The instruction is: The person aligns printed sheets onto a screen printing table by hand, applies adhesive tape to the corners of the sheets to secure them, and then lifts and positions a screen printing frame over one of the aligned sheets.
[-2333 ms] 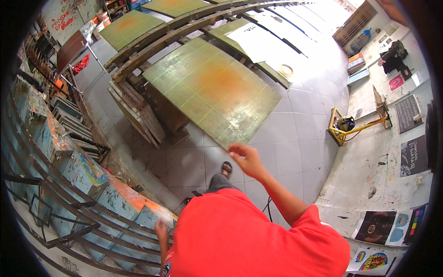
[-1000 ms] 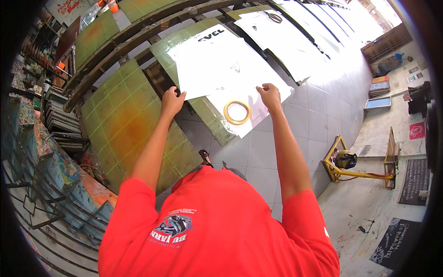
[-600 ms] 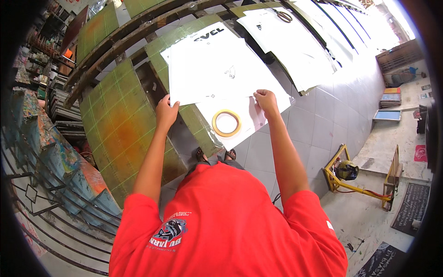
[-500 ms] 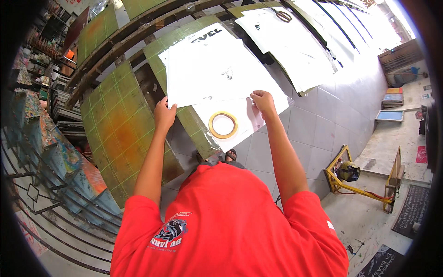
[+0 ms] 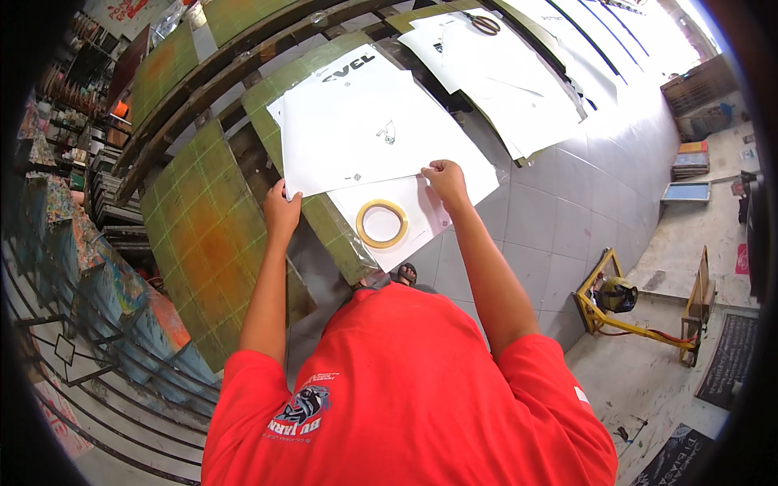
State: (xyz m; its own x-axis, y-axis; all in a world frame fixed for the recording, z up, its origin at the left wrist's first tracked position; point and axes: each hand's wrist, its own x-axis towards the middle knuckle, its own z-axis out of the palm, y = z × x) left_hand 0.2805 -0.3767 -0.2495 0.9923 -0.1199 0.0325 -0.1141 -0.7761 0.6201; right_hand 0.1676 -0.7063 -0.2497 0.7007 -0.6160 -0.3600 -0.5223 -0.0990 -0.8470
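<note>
My left hand point(image 5: 283, 207) pinches the lower-left corner of a white sheet point(image 5: 328, 130) with a small printed drawing. My right hand point(image 5: 444, 183) has its fingers closed on the same sheet's lower-right corner. Beneath it, more white paper point(image 5: 472, 166), one piece bearing bold black lettering along the far edge, lies on a worn green board point(image 5: 340, 243). A yellow tape roll point(image 5: 381, 242) rests on the paper between my hands, toward me.
Another green board point(image 5: 209, 231) with orange stains lies at left beside wooden rails point(image 5: 184, 109). Scissors point(image 5: 486, 24) lie on papers behind. Dark curved metal bars point(image 5: 97, 397) run at lower left, screen frames point(image 5: 693, 162) stand at right, near a yellow metal stand point(image 5: 640, 328).
From 2.3 seconds ago, my view has shifted to the papered board and both hands have taken the sheet. Over the last second, hands and sheet have moved slightly leftward and toward me.
</note>
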